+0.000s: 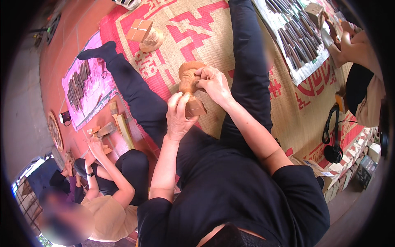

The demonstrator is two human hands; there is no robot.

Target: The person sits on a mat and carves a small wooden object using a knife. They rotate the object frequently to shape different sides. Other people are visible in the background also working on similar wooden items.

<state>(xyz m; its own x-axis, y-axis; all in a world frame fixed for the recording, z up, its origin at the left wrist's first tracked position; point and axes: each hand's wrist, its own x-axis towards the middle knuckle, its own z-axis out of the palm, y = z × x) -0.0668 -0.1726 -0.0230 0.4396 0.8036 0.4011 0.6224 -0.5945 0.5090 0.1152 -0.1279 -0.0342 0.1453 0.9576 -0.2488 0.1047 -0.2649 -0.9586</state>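
Note:
A carved light-brown wooden piece point(188, 81) is held tilted above my lap, between my legs. It has a rounded far end, a narrow waist and a squared block at the near end. My left hand point(179, 117) is closed round the waist and the near block. My right hand point(213, 85) is closed too, its fingertips pressed against the right side of the rounded part. Whether a small thing sits under those fingertips is hidden. Beyond my left knee, a second similar wooden piece point(151, 40), with pale lines across its square block, rests on the patterned mat point(214, 45).
Rows of carving tools point(300, 39) lie on a white sheet at far right; more tools point(78, 84) lie on a pink cloth point(92, 99) at left. Co-workers sit on both sides. Headphones point(333, 152) lie to my right. A wooden-handled brush point(114, 109) lies at left.

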